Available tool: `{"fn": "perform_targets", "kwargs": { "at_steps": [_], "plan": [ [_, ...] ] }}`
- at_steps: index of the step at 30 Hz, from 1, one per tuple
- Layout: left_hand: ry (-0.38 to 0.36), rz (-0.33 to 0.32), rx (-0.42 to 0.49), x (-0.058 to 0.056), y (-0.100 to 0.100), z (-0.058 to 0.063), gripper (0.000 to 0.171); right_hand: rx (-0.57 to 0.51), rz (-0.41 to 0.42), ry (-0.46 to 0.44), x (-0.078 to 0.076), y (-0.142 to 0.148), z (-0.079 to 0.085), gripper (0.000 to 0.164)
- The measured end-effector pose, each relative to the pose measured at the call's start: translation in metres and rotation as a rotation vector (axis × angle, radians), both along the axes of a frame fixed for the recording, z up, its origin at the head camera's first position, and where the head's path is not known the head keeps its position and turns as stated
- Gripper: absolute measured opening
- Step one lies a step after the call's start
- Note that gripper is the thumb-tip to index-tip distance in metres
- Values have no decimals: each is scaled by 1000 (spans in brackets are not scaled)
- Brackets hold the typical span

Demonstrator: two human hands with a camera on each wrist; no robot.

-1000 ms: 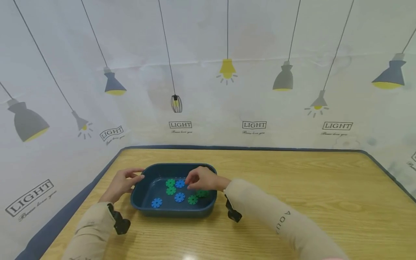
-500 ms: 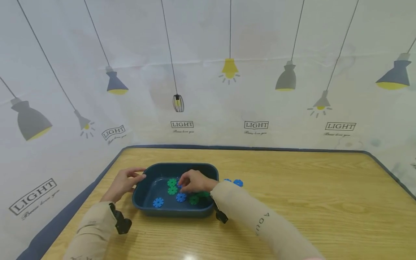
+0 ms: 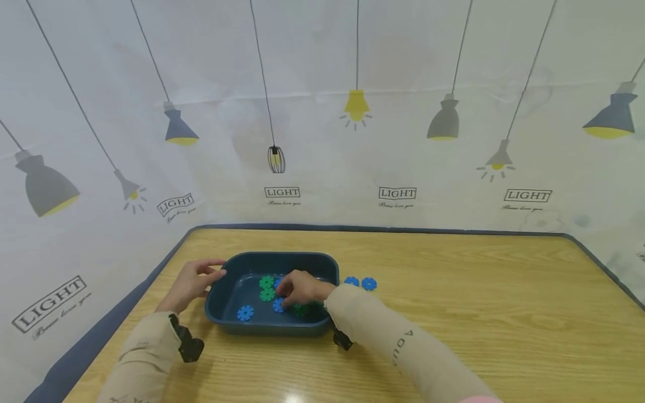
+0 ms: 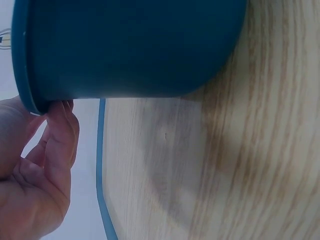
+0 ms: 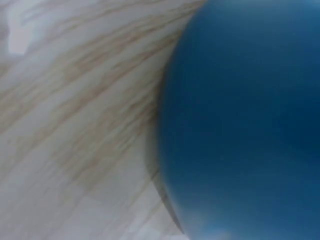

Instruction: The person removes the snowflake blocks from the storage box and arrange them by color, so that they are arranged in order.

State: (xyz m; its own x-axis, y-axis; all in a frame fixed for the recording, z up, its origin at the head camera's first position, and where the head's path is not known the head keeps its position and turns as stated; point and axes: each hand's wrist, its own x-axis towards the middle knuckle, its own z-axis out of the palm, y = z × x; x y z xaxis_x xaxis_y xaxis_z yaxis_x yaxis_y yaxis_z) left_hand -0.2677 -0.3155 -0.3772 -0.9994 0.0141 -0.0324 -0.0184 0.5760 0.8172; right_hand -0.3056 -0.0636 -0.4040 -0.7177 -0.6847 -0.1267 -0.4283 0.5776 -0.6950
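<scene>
My left hand [image 3: 194,282] grips the left rim of a dark blue plastic basin [image 3: 229,322], thumb on the rim and fingers against the outside; the left wrist view shows its fingers [image 4: 62,145] just under the rim. Over the basin's right half, my right hand [image 3: 304,286] reaches down, fingertips right at a blue notched plastic disc [image 3: 278,305]. I cannot tell whether they pinch it. Another blue disc [image 3: 277,282] is partly hidden behind its fingers. Nearby lie green notched discs [image 3: 266,294], and a further blue disc [image 3: 245,313] lies towards the front left.
Two more blue discs [image 3: 369,284] lie on the wooden table [image 3: 478,313], just right of the basin. In the right wrist view, the basin's outer wall [image 5: 240,120] fills much of the picture. A lamp-patterned white sheet [image 3: 322,134] stands behind the table.
My right hand has moved left, then lower towards the nearer blue disc. Its sleeve has uncovered the two discs on the table. My left hand keeps its place at the rim.
</scene>
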Motion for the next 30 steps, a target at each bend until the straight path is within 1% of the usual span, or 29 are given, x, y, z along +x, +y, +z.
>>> {"fn": "perform_targets", "kwargs": {
  "at_steps": [7,13,19,24,30],
  "plan": [
    [-18,13,-2,-1,-1,-3,42,56,37,17,0,-1,0,29],
    [-9,14,-5,-3,-2,-2,41,60,56,39,1,0,1,27],
    [-11,15,-8,-1,-1,-1,41,35,48,17,2,0,1,22],
    [-16,17,-5,0,0,-1,42,-8,16,-18,3,0,2,16],
    [-16,17,-6,-1,-1,-1,42,-31,9,6,3,2,5,9]
  ]
}}
